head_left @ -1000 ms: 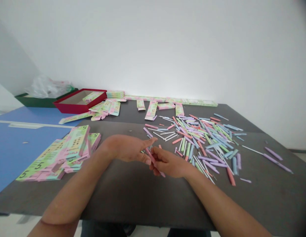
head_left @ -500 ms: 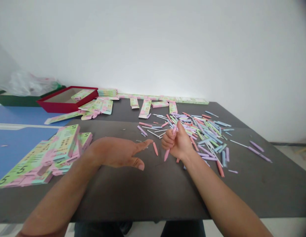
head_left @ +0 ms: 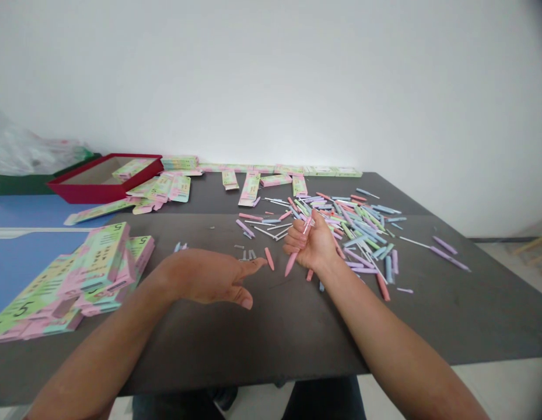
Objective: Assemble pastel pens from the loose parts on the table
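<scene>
My right hand [head_left: 317, 242] is closed around a pink pen [head_left: 292, 263], whose pointed end slants down toward the table on the left. The thumb lies near the pen's upper end. My left hand [head_left: 209, 277] hovers palm down with its fingers stretched out, holding nothing. Its index fingertip is close to a coral pen barrel [head_left: 269, 259]; whether they touch I cannot tell. Small clear pieces [head_left: 252, 254] lie just beyond that hand. A spread of pastel pen parts [head_left: 362, 227], barrels and thin white refills, covers the table behind and right of my right hand.
Printed pen boxes [head_left: 100, 256] are stacked at the left. A red tray [head_left: 84, 191] holding a box stands at the back left, beside a plastic bag [head_left: 34, 154]. More boxes line the table's back edge. Purple pens [head_left: 450, 258] lie far right on the dark table [head_left: 428, 326].
The view has shifted, so most table things appear further left. My right thumb has come down from upright toward the pen. My left hand remains stretched out, and more small pieces show behind it.
</scene>
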`<state>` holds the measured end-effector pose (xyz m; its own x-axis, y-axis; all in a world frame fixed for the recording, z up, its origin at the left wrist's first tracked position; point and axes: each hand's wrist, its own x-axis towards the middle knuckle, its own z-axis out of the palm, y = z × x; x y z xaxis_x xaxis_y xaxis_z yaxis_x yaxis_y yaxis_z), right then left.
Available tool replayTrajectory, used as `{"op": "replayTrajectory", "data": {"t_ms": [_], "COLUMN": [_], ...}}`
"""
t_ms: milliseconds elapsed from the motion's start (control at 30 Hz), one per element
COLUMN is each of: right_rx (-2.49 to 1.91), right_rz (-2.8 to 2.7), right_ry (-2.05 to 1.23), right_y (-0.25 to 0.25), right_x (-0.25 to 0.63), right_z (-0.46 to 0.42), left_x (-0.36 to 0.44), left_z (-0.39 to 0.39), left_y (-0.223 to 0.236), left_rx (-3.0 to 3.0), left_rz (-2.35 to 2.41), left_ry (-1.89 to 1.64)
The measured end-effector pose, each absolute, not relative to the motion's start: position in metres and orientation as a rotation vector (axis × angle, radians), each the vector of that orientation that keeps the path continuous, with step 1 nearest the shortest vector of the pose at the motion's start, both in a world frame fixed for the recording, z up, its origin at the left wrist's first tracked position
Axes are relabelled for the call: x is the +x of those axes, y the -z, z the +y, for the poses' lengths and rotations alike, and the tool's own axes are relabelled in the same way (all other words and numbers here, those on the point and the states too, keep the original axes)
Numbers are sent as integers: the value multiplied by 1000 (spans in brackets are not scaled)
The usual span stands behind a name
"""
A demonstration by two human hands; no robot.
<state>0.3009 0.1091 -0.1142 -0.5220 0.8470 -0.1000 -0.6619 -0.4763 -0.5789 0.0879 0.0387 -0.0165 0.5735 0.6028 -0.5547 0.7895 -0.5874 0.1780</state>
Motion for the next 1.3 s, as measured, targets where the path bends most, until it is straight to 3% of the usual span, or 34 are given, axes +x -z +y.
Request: {"op": "replayTrajectory", "data": {"t_ms": [1300], "right_rx": [-553], "right_rz": [-718], "right_ry": [-2023], "right_y": [124], "right_x": [291], "right_z": [109], "left_x": [81], "left_z": [6], "left_y": [2], "left_rx": [2370], "left_rz": [1153], "left_ry": [480]}}
